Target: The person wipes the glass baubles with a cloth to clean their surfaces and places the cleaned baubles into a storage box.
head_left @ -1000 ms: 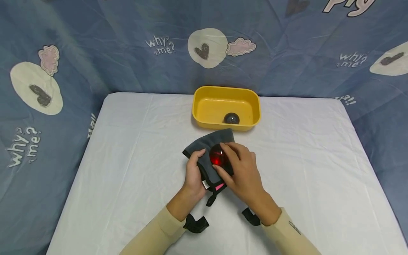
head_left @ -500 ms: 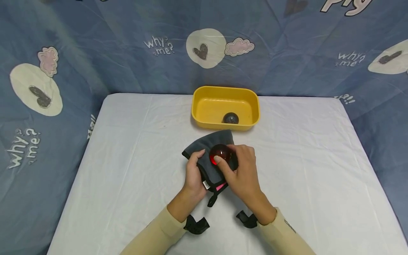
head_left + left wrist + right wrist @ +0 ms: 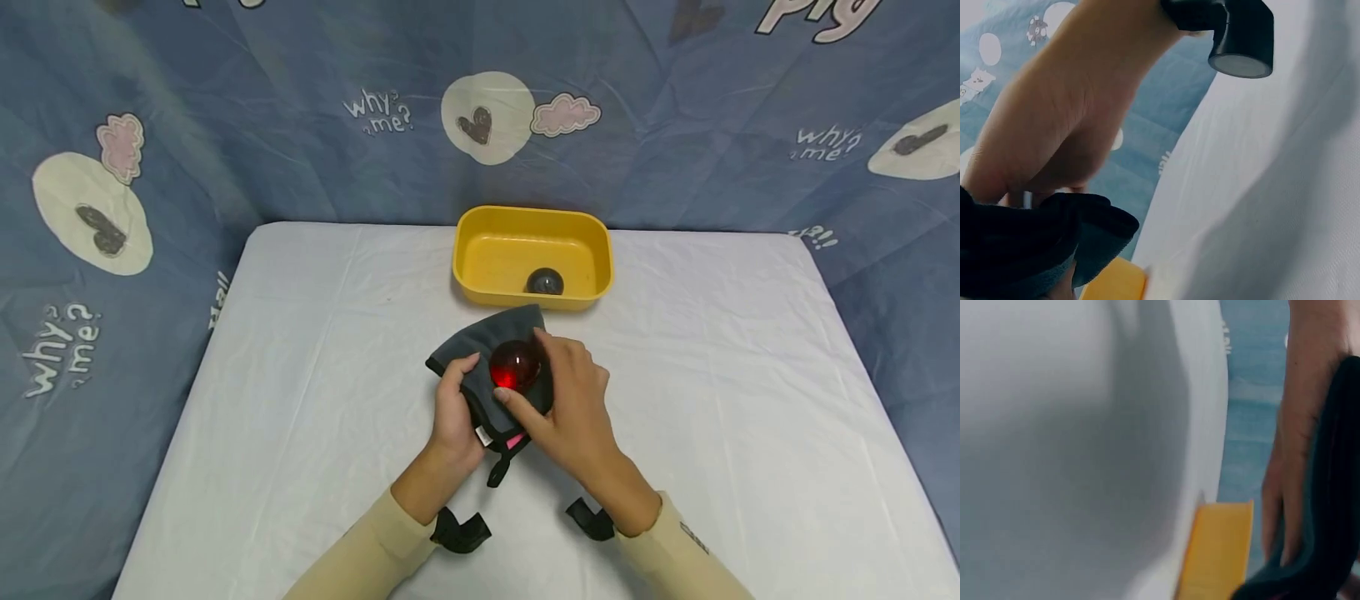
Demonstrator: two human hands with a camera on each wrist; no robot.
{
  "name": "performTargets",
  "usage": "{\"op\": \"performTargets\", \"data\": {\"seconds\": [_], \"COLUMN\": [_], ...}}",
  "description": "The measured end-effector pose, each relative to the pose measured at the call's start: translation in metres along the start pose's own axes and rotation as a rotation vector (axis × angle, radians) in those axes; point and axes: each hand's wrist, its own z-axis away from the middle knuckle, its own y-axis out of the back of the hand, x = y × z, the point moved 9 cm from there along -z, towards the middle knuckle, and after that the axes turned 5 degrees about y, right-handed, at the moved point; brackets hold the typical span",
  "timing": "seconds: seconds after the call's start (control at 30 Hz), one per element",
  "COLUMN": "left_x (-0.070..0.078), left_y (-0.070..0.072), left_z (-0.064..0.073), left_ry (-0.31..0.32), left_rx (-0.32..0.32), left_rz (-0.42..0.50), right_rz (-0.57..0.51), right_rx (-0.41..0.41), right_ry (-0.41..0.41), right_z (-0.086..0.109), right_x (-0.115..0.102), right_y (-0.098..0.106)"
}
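In the head view, a glossy see-through red ball [image 3: 514, 365] lies against a grey cloth [image 3: 480, 340] with black edging, a hanging loop, a white tag and a bit of pink underside. My left hand [image 3: 453, 417] holds the cloth from the left, thumb on top and the other fingers hidden underneath. Around the ball's right side my right hand [image 3: 573, 408] curls, thumb at its lower edge and index finger near its upper right. The left wrist view shows the folded dark cloth [image 3: 1097, 237] under the hand; the ball is hidden there.
Just beyond the cloth stands a yellow rectangular tub [image 3: 480, 250] with a dark clear ball [image 3: 545, 282] inside. A white sheet [image 3: 337, 375] covers the table, and a blue printed curtain [image 3: 300, 108] hangs at the back and sides. Black straps hang near both wrists.
The right thumb has shifted from over the ball to its lower edge, and the fingers show again above its right side. The left hand and cloth have barely moved.
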Motion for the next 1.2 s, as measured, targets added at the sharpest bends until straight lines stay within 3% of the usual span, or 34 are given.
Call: {"op": "performTargets", "data": {"seconds": [0.13,0.27,0.4,0.87,1.07,1.2], "left_x": [-0.001,-0.002,-0.003,-0.009,-0.01,-0.009], "left_y": [0.002,0.001,0.0,0.001,-0.001,-0.001], "left_z": [-0.001,-0.002,-0.003,-0.003,-0.003,-0.003], "left_ry": [-0.002,0.002,0.016,0.069,0.085,0.075], "left_rx": [0.007,-0.003,-0.013,-0.008,-0.021,-0.031], "left_rz": [-0.007,-0.004,0.021,0.011,0.003,0.019], "right_rz": [0.077,0.135,0.136,-0.057,-0.063,-0.016], "right_rx": [-0.006,-0.014,-0.036,-0.026,-0.092,-0.151], "right_ry": [0.131,0.152,0.103,-0.105,-0.199,-0.178], "right_z": [-0.002,-0.005,-0.008,-0.01,-0.009,-0.009], "right_x": [-0.012,-0.015,-0.011,0.013,0.02,0.017], "right_y": [0.001,0.001,0.001,0.004,0.001,0.0]}}
